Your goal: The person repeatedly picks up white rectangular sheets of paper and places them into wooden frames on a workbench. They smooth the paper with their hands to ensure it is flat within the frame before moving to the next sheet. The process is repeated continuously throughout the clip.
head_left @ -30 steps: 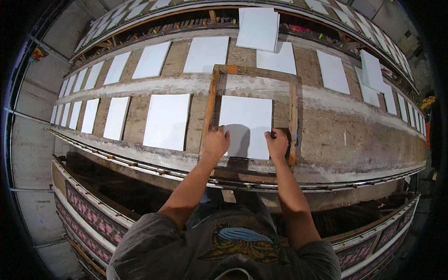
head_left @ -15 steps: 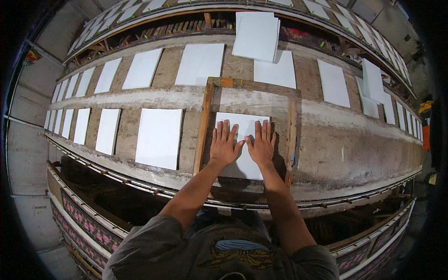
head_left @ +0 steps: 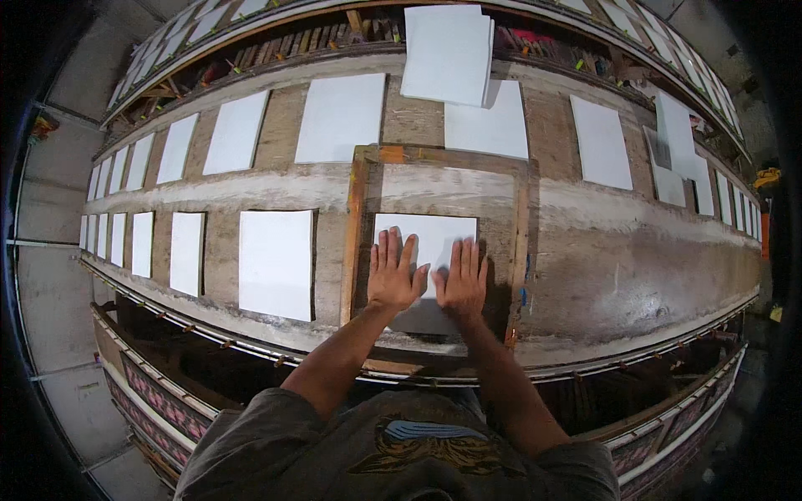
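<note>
A white rectangular sheet [head_left: 426, 225] lies on the long stained table, inside a wooden frame [head_left: 354, 242]. My left hand [head_left: 396, 271] rests flat on the sheet's left part, fingers spread and pointing away from me. On its right part lies my right hand [head_left: 462, 282], also flat, with its thumb out towards the left thumb. Neither hand grasps anything. The hands and forearms hide parts of the sheet's near half. The frame surrounds the sheet, and both hands are within it.
Rows of white sheets [head_left: 276, 263] lie along the table [head_left: 618, 259]. Beyond the frame, a small stack of white sheets [head_left: 445, 54] overlaps another sheet [head_left: 489, 125]. Another long table with sheets stands behind. A rail [head_left: 276, 355] runs along the near edge.
The view has shifted slightly. My hands stay flat on the sheet; the right one sits a little nearer to me on it. The sheet and frame keep their places on the table.
</note>
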The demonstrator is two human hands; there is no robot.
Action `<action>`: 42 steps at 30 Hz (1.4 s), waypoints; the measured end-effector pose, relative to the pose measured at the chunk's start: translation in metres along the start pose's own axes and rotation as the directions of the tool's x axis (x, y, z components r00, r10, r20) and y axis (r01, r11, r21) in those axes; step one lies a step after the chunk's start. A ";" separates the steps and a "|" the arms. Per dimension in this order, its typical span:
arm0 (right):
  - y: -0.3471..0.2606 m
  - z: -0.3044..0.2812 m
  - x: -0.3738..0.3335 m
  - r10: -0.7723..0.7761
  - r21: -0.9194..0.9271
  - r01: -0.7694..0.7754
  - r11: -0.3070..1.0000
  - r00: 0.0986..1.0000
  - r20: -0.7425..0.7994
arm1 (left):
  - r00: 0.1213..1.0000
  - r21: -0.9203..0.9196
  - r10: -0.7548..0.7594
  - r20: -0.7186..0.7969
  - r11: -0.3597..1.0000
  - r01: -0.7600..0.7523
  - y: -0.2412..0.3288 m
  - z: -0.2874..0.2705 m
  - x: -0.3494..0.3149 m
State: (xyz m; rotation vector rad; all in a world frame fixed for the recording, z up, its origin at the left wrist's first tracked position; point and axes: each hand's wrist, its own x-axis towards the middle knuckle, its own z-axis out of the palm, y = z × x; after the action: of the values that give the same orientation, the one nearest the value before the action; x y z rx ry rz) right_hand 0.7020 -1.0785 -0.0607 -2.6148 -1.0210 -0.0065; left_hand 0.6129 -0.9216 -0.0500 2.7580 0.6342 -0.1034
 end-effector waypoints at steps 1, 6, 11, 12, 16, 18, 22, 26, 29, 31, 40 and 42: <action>0.000 0.001 -0.021 -0.023 0.002 0.023 1.000 0.999 -0.033 | 1.000 -0.001 0.001 -0.001 1.000 -0.001 0.002 -0.004 -0.001; -0.003 -0.003 -0.043 -0.054 0.006 0.055 0.998 0.998 -0.035 | 0.999 0.025 0.022 0.039 0.999 -0.023 0.001 -0.002 0.003; -0.003 -0.004 -0.032 -0.017 -0.002 0.018 1.000 0.997 0.072 | 0.994 0.045 0.007 0.106 0.999 -0.012 0.003 -0.007 0.000; -0.002 0.000 -0.028 -0.006 -0.017 0.008 1.000 0.994 0.109 | 0.993 0.037 0.001 0.117 0.999 -0.006 0.002 -0.007 0.000; 0.012 0.008 0.060 0.080 0.058 -0.081 0.995 0.997 0.022 | 0.996 0.014 0.014 0.082 1.000 -0.016 0.002 -0.007 0.007; 0.015 0.016 0.058 0.068 0.044 -0.068 0.997 0.998 0.014 | 0.998 0.027 0.012 0.064 1.000 -0.014 0.002 -0.006 0.005; 0.007 0.009 0.017 0.050 0.018 -0.052 0.998 0.992 0.113 | 0.999 0.018 0.017 0.031 1.000 -0.018 -0.001 -0.001 -0.002; 0.006 0.002 0.022 0.048 0.012 -0.048 0.999 0.998 0.035 | 0.999 0.001 0.037 0.013 0.999 -0.037 -0.001 0.001 0.003; 0.003 0.012 0.017 0.095 -0.007 -0.094 0.996 0.993 0.073 | 0.998 0.033 0.062 -0.030 0.998 -0.061 -0.006 0.006 0.002; 0.012 0.021 0.011 0.049 -0.035 -0.048 0.998 0.999 0.017 | 0.995 0.017 0.095 -0.035 0.995 -0.095 -0.005 0.010 -0.007; 0.047 -0.091 -0.086 0.501 -0.073 -0.500 0.863 0.865 -0.003 | 0.937 -0.221 -0.107 -0.333 0.975 0.033 -0.070 -0.036 -0.073; 0.069 -0.082 -0.112 0.578 0.063 -0.593 0.803 0.800 0.163 | 0.935 -0.217 -0.241 -0.260 0.958 0.186 -0.079 -0.035 -0.097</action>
State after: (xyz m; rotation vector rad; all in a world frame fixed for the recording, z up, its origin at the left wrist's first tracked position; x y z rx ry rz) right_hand 0.6734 -1.2247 -0.0177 -2.7381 -0.1894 0.3703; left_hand 0.4913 -0.8836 -0.0258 2.5305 0.9665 0.2972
